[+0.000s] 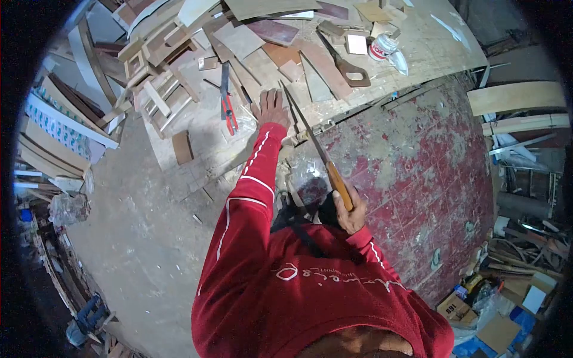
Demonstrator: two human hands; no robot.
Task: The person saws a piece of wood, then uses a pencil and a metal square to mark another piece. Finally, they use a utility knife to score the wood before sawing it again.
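My right hand (351,213) is wrapped around the orange-brown wooden handle of a handsaw (317,144), low in front of my body. Its long, narrow blade slants up and left to the edge of the worktable (209,146). Left of the blade tip, my left hand (273,110) lies with its fingers stretched forward on wood at the table edge. Whether the blade sits in a cut is too small to tell. Close to the left hand lies a red-handled tool (229,116), pliers-like, beside a dark flat strip (224,77).
Small wooden frames (164,98) stand on the table's left side. Further back are loose boards (322,65), a second saw (353,73) and a white-and-red jar (382,47). Curved wood pieces lean at far left. The stained reddish floor (412,179) has cartons (456,310) at lower right.
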